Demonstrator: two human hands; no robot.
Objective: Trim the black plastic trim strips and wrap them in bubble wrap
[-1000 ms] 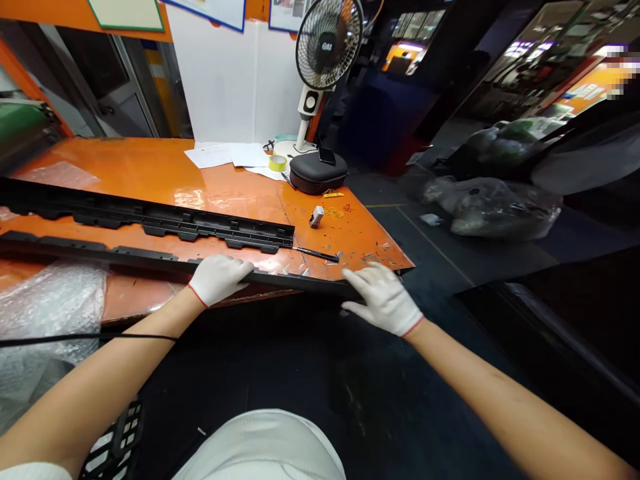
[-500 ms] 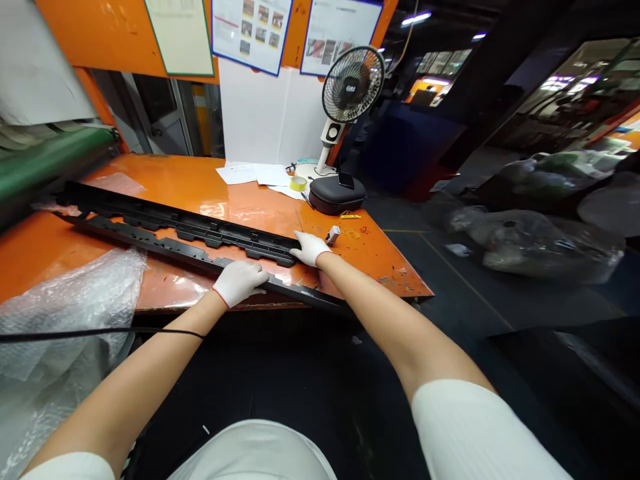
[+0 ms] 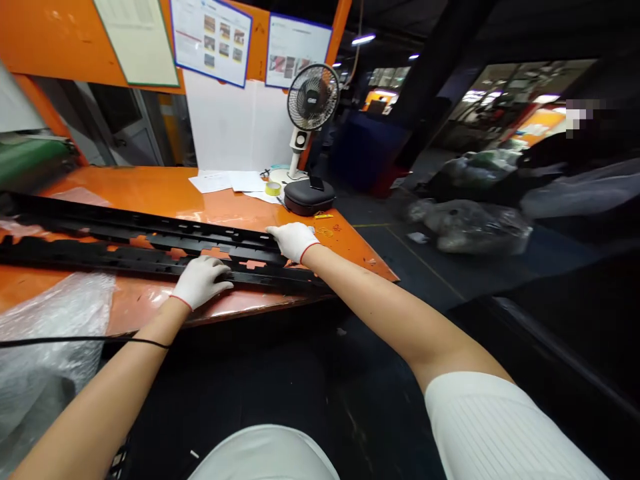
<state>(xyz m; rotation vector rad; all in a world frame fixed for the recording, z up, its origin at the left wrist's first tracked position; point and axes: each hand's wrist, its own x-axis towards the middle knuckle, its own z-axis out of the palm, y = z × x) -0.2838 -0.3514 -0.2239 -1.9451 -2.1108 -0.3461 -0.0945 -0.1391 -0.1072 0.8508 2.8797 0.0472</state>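
Two long black plastic trim strips lie side by side on the orange table. My left hand (image 3: 201, 283), in a white glove with a red cuff, is closed over the near edge of the front trim strip (image 3: 125, 261). The fingers curl onto its notched inner side. My right hand (image 3: 296, 242), gloved alike, grips the right end of the rear trim strip (image 3: 200, 230), thumb and index finger at its upper edge. The front strip's right end reaches under my right forearm. Both strips run toward the left edge of the view.
On the orange table (image 3: 165, 190) stand a fan (image 3: 313, 99), a black case (image 3: 310, 195) and yellow tape (image 3: 273, 189), with papers beside them. Bubble wrap (image 3: 60, 307) hangs over the front left edge. A black cable (image 3: 85, 339) crosses my left forearm. Wrapped bundles (image 3: 465, 227) lie on the floor at right.
The view has swung right, so the table appears further left. The front strip has come in from the table's front edge and turned, showing more of its inner side. Both hands stay on the strips.
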